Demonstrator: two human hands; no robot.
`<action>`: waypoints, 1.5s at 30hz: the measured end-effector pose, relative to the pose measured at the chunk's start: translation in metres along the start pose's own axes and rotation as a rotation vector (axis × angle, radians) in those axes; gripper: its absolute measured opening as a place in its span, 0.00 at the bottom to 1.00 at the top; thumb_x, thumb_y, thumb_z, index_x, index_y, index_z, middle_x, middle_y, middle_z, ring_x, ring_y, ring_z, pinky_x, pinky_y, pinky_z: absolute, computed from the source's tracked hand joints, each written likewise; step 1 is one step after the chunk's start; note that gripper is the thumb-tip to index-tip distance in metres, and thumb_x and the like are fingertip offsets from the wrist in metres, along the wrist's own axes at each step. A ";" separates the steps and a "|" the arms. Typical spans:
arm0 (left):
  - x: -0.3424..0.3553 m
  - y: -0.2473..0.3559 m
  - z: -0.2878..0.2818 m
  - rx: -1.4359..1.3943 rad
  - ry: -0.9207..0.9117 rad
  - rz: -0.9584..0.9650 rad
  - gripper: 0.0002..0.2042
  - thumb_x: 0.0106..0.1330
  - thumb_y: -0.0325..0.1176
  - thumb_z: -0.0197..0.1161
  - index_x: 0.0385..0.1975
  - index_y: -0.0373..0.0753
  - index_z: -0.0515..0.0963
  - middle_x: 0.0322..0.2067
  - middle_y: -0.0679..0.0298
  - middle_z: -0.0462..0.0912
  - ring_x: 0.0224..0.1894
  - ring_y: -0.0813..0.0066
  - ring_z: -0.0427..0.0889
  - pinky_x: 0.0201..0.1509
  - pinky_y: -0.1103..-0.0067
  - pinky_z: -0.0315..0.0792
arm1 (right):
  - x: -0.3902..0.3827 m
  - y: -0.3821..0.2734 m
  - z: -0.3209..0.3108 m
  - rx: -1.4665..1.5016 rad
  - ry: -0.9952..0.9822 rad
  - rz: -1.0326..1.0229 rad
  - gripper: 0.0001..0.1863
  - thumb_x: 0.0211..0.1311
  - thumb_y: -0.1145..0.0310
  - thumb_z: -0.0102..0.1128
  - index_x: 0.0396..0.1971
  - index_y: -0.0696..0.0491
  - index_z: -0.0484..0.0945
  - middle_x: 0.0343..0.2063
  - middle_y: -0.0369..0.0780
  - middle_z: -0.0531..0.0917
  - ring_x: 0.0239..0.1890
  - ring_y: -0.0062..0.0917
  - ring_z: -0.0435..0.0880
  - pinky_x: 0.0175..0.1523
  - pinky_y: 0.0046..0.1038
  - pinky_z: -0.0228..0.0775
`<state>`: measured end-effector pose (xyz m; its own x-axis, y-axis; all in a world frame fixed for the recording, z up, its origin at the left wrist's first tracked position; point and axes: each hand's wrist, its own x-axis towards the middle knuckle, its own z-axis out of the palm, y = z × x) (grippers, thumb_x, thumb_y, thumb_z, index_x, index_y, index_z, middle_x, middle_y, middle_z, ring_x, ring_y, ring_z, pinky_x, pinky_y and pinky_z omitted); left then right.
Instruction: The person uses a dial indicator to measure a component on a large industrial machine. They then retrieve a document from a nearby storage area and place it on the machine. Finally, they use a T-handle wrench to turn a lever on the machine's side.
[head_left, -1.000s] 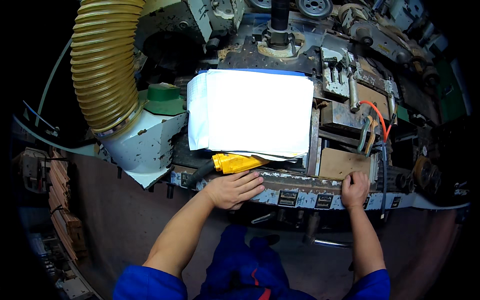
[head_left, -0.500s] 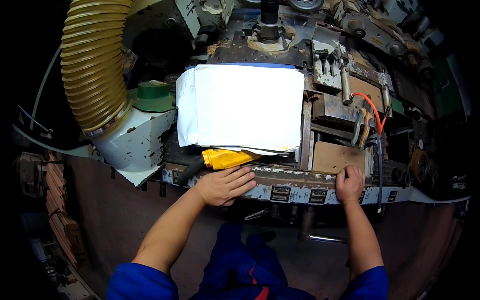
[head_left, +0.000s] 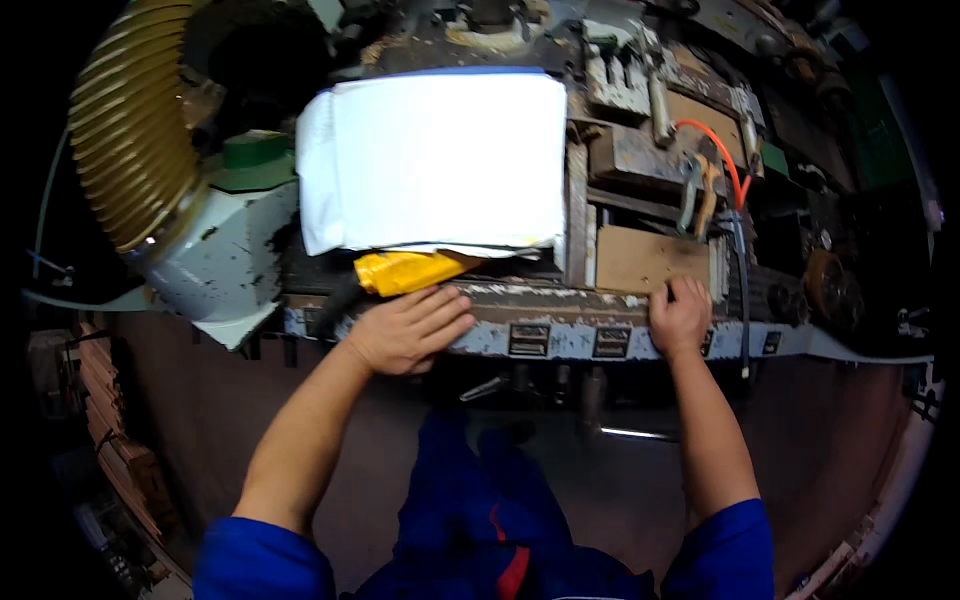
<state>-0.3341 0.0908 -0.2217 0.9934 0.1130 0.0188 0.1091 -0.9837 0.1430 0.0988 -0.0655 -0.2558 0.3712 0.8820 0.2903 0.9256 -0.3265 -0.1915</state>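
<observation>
I lean over a worn metal machine bench (head_left: 560, 335). My left hand (head_left: 408, 328) lies flat on its front edge, fingers spread, beside a yellow-wrapped object (head_left: 405, 271) that pokes out from under a stack of white sheets (head_left: 440, 160). It holds nothing. My right hand (head_left: 680, 315) rests on the same front rail, fingers curled against the lower edge of a brown wooden block (head_left: 650, 260) clamped in the machine. Whether it grips the block I cannot tell.
A ribbed yellow extraction hose (head_left: 130, 130) curves down at the left into a pale metal hood (head_left: 225, 260) with a green cap (head_left: 250, 160). An orange cable (head_left: 715, 150) runs over the clamps at the right. Wooden strips (head_left: 100, 400) lie at the far left.
Both hands stay on the front rail. The view has shifted, so the white stack and machine now sit higher and larger in the picture.
</observation>
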 end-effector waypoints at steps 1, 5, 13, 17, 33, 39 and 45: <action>0.003 0.001 -0.003 -0.029 -0.031 -0.012 0.42 0.52 0.43 0.69 0.71 0.40 0.67 0.71 0.56 0.69 0.75 0.58 0.64 0.79 0.64 0.57 | 0.004 -0.001 0.002 -0.002 -0.004 0.000 0.08 0.60 0.65 0.59 0.25 0.53 0.77 0.29 0.43 0.80 0.40 0.43 0.78 0.48 0.42 0.68; 0.003 0.003 -0.001 0.011 -0.001 -0.012 0.42 0.52 0.42 0.69 0.71 0.40 0.67 0.71 0.57 0.69 0.74 0.58 0.66 0.79 0.64 0.58 | 0.004 -0.004 0.001 0.034 0.020 -0.008 0.08 0.59 0.64 0.60 0.25 0.52 0.78 0.29 0.42 0.80 0.39 0.42 0.78 0.48 0.41 0.68; 0.003 0.005 0.003 0.045 0.013 -0.033 0.42 0.51 0.40 0.70 0.72 0.43 0.66 0.71 0.58 0.68 0.74 0.58 0.65 0.80 0.64 0.58 | 0.001 -0.001 0.005 0.026 0.025 0.012 0.09 0.59 0.63 0.60 0.24 0.52 0.79 0.30 0.41 0.82 0.39 0.41 0.79 0.48 0.40 0.68; 0.003 0.005 0.003 0.048 0.002 -0.035 0.42 0.52 0.40 0.70 0.72 0.43 0.66 0.71 0.58 0.68 0.75 0.58 0.65 0.80 0.64 0.58 | 0.001 -0.001 0.005 0.011 0.000 0.022 0.09 0.59 0.63 0.60 0.25 0.52 0.79 0.30 0.41 0.82 0.39 0.40 0.79 0.49 0.40 0.68; -0.003 0.005 0.009 -0.069 -0.080 -0.067 0.49 0.47 0.42 0.76 0.74 0.42 0.62 0.74 0.54 0.64 0.77 0.54 0.61 0.81 0.61 0.54 | 0.002 0.000 0.010 0.042 0.014 0.008 0.09 0.59 0.62 0.60 0.26 0.53 0.79 0.32 0.44 0.82 0.40 0.44 0.79 0.49 0.44 0.69; 0.020 0.050 0.003 0.053 0.191 -0.090 0.34 0.56 0.39 0.68 0.67 0.43 0.72 0.63 0.55 0.74 0.67 0.58 0.72 0.76 0.60 0.61 | -0.004 0.011 0.015 0.004 0.046 0.016 0.09 0.58 0.63 0.59 0.26 0.53 0.78 0.31 0.45 0.81 0.40 0.45 0.78 0.48 0.46 0.68; 0.046 0.115 0.005 -0.096 0.323 -0.378 0.29 0.51 0.35 0.69 0.58 0.39 0.79 0.43 0.58 0.77 0.44 0.60 0.76 0.49 0.66 0.70 | 0.006 -0.001 0.001 -0.018 -0.014 0.026 0.09 0.58 0.64 0.59 0.25 0.54 0.79 0.31 0.45 0.81 0.40 0.45 0.79 0.48 0.45 0.69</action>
<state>-0.2760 -0.0181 -0.2089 0.8222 0.5108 0.2512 0.4400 -0.8503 0.2889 0.0999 -0.0597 -0.2552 0.3941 0.8777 0.2727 0.9169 -0.3552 -0.1820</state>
